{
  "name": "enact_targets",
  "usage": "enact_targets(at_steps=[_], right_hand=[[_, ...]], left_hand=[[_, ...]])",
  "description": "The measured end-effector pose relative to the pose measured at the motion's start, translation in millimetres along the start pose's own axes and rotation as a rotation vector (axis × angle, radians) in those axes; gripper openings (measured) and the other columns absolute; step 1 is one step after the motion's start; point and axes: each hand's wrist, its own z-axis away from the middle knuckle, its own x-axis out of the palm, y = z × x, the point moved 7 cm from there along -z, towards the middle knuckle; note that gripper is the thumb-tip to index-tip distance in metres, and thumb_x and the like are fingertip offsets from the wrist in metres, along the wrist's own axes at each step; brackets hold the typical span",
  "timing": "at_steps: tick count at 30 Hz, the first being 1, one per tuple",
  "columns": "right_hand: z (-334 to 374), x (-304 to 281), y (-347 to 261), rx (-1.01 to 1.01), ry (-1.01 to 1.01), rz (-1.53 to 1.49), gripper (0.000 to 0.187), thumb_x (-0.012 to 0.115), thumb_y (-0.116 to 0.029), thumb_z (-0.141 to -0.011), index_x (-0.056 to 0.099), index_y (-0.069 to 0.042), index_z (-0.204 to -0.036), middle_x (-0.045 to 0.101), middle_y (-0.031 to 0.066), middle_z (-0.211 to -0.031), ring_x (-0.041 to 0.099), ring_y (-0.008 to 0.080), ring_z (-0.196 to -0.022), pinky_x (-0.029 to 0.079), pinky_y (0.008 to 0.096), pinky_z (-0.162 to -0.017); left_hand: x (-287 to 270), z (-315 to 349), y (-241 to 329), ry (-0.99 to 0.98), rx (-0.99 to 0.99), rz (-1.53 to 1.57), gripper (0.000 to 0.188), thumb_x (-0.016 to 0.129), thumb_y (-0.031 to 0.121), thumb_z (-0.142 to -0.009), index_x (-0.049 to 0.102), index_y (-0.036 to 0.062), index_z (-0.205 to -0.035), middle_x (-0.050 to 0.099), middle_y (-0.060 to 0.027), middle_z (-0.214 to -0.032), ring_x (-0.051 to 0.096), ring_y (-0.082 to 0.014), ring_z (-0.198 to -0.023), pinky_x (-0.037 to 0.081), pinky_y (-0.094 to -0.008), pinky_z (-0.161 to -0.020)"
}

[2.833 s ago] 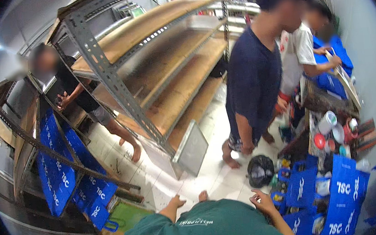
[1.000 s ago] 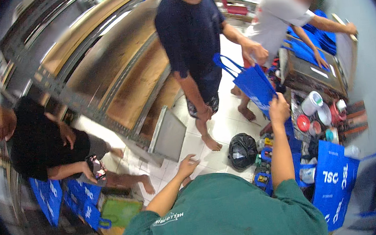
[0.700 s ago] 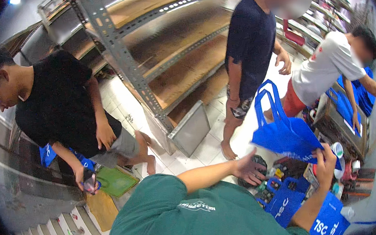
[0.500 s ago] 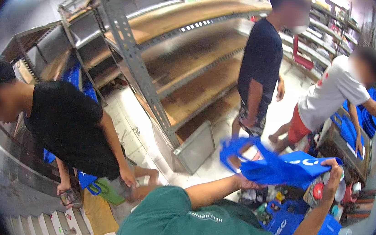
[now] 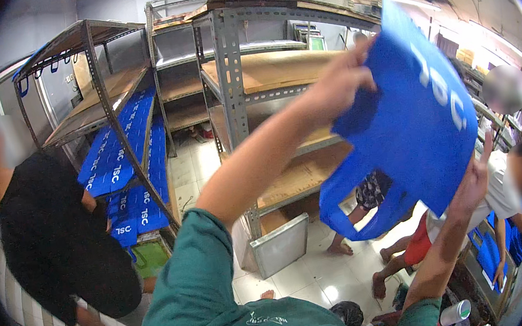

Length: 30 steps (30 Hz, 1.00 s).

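Both my arms are raised, holding up a blue cloth bag (image 5: 418,114) with white print and loop handles that hang toward the lower left. My left hand (image 5: 354,77) is closed on its upper left edge. At its lower right edge, my right hand (image 5: 472,184) grips the side, with one finger pointing up along the cloth. The bag is spread and tilted, and hides much of the room behind it.
A metal rack (image 5: 234,102) with wooden shelves stands ahead. More blue bags (image 5: 111,159) lie on shelves at left. A person in black (image 5: 58,229) leans at left; a person in a white shirt (image 5: 499,186) works at right. A white can (image 5: 455,313) stands below my right arm.
My hands have lifted the bag from waist height to above shoulder height and opened it out. The view has tilted up. The person at left now leans with an arm reaching down.
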Motion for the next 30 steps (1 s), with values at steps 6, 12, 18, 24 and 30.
enact_targets(at_steps=[6, 12, 18, 24, 30], right_hand=[[-177.6, 47.9, 54.2, -0.41, -0.17, 0.976, 0.062, 0.048, -0.003, -0.084, 0.017, -0.006, -0.138, 0.05, 0.0152, -0.117, 0.051, 0.0225, -0.105, 0.04, 0.0369, -0.094], [-316.1, 173.7, 83.7, -0.056, -0.224, 0.042, 0.045, 0.055, -0.014, -0.084, 0.04, -0.003, -0.125, 0.056, 0.0106, -0.101, 0.055, 0.0167, -0.091, 0.045, 0.0298, -0.084], [-406.6, 278.3, 157.0, 0.124, -0.269, 0.297, 0.054, 0.061, -0.031, -0.081, 0.043, -0.005, -0.124, 0.047, 0.0171, -0.118, 0.048, 0.0225, -0.107, 0.041, 0.0346, -0.09], [-342.8, 296.0, 198.6, -0.071, -0.309, 0.217, 0.071, 0.064, -0.046, -0.076, 0.038, -0.011, -0.132, 0.032, 0.0164, -0.138, 0.029, 0.0307, -0.128, 0.029, 0.0442, -0.101], [-275.6, 325.2, 214.5, -0.532, -0.564, 0.9, 0.061, 0.061, -0.035, -0.079, 0.039, -0.017, -0.133, 0.036, 0.0085, -0.137, 0.031, 0.0264, -0.129, 0.029, 0.043, -0.102]], left_hand=[[-105.1, -48.3, 86.8, 0.205, 0.16, -0.296, 0.056, 0.048, 0.001, -0.068, 0.04, 0.005, -0.123, 0.056, -0.0101, -0.095, 0.053, -0.0173, -0.081, 0.043, -0.0285, -0.072], [-225.4, -68.1, 136.8, 0.451, 0.183, -0.417, 0.034, 0.049, 0.003, -0.071, 0.052, 0.001, -0.104, 0.057, -0.0109, -0.079, 0.055, -0.0182, -0.066, 0.045, -0.0307, -0.058], [-320.4, -82.7, 142.0, 0.685, 0.124, -0.44, 0.017, 0.05, 0.001, -0.07, 0.06, -0.0037, -0.083, 0.056, -0.0127, -0.064, 0.055, -0.0194, -0.052, 0.047, -0.0324, -0.048], [-419.4, -90.6, 81.3, 0.845, -0.08, -0.543, 0.015, 0.052, 0.006, -0.073, 0.06, -0.0023, -0.082, 0.058, -0.0121, -0.071, 0.056, -0.0176, -0.065, 0.046, -0.0329, -0.06], [-462.9, -77.8, 63.6, 0.475, -0.202, -1.199, 0.033, 0.051, 0.035, -0.082, 0.06, 0.0033, -0.085, 0.056, -0.0064, -0.076, 0.05, -0.0127, -0.078, 0.04, -0.0304, -0.074]])
